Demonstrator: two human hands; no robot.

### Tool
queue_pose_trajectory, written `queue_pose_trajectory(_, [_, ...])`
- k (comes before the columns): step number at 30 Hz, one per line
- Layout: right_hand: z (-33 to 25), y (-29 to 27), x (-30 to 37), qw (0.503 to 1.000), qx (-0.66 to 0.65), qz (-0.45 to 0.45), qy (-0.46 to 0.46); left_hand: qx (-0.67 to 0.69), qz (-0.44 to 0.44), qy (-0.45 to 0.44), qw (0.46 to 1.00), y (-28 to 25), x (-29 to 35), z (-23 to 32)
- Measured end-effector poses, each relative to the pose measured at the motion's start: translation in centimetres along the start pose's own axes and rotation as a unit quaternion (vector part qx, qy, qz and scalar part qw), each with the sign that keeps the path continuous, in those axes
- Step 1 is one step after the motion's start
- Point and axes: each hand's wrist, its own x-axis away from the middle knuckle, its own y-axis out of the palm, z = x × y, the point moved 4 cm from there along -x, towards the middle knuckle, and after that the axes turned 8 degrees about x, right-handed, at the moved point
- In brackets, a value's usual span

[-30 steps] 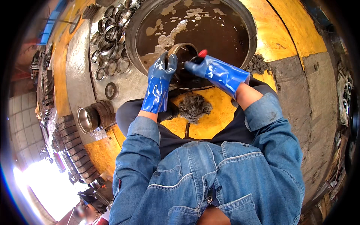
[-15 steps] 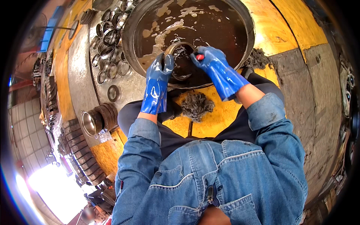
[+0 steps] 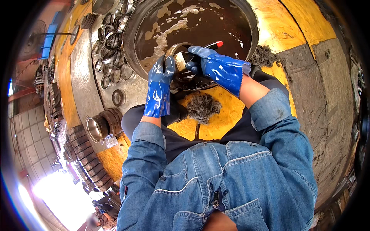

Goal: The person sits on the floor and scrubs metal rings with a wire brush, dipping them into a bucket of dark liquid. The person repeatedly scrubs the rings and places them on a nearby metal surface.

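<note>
My left hand [image 3: 158,84], in a blue rubber glove, is closed on the left side of a metal ring [image 3: 177,48]. The ring is held over the near part of a large round basin [image 3: 130,48] of dark brown liquid with patches of foam. In my right hand [image 3: 221,69], gloved alike, is a paintbrush [image 3: 179,61]. Its pale bristles are against or just inside the ring, and its dark handle with a red end sticks out to the upper right. The right glove hides the middle of the brush.
Many metal rings [image 3: 111,40] lie piled left of the basin, with a single ring [image 3: 118,97] nearer me. Stacked rings [image 3: 110,119] lie further left. A clump of grey shavings [image 3: 203,108] sits between my legs, another clump [image 3: 265,56] right of the basin.
My right hand has turned over, bringing the brush's bristles to the ring and its red end up to the right. The left hand keeps hold of the ring, almost in place.
</note>
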Motion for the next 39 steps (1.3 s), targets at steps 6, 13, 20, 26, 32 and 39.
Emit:
queue_pose_trajectory(6, [-1.5, 0.5, 3.0, 0.773, 0.614, -0.035, -0.155, 0.011, 0.013, -0.013, 1.000, -0.2, 0.6, 0.3])
queue_pose_trajectory(13, [-1.2, 0.8, 0.5, 0.513, 0.822, 0.061, -0.239, 0.032, -0.039, -0.046, 0.998, 0.0, 0.0, -0.4])
queue_pose_trajectory(20, [-4.0, 1.7, 6.2, 0.854, 0.503, -0.027, -0.131, 0.009, 0.028, 0.007, 1.000, 0.1, 0.1, -2.1])
queue_pose_trajectory(26, [-1.6, 1.5, 1.4, 0.607, 0.780, -0.023, -0.150, -0.009, -0.044, -0.024, 0.999, 0.0, 0.0, 0.3])
queue_pose_trajectory(32, [-1.3, 2.7, 0.1, 0.487, 0.816, 0.051, -0.308, -0.010, -0.013, 0.016, 1.000, 0.0, 0.1, 0.4])
queue_pose_trajectory(39, [-3.0, 0.8, 0.4, 0.526, 0.786, 0.065, -0.318, 0.005, -0.040, -0.026, 0.999, 0.4, -0.3, -1.2])
